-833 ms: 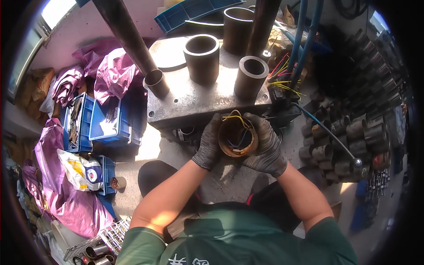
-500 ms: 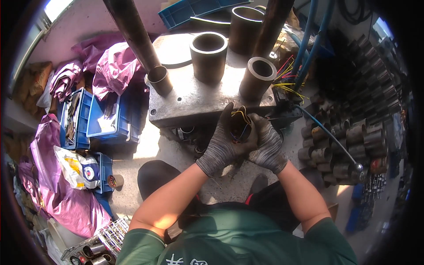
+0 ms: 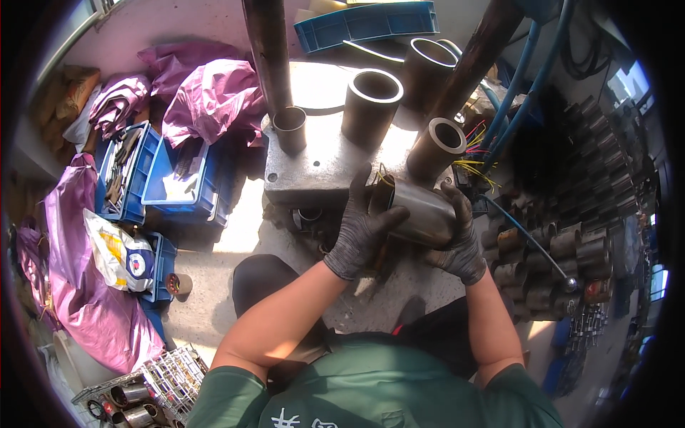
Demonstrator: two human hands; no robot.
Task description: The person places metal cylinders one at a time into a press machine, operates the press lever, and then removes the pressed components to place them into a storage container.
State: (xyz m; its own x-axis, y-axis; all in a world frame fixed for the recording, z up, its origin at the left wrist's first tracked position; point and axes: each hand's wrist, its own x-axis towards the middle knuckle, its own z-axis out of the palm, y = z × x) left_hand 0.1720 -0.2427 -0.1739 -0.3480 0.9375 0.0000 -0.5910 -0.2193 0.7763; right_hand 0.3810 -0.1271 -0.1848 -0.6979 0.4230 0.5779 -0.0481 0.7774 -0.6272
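the metal tube lies sideways between the hands, just before the front edge of the worktop: the left hand clasps the end with yellow wires, the right hand the other, probably sharing its weight.

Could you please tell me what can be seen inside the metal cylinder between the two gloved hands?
Yellow wire shows at the left end of the metal cylinder. The left hand and the cylinder's own wall cover most of its inside, so what lies deeper cannot be seen.
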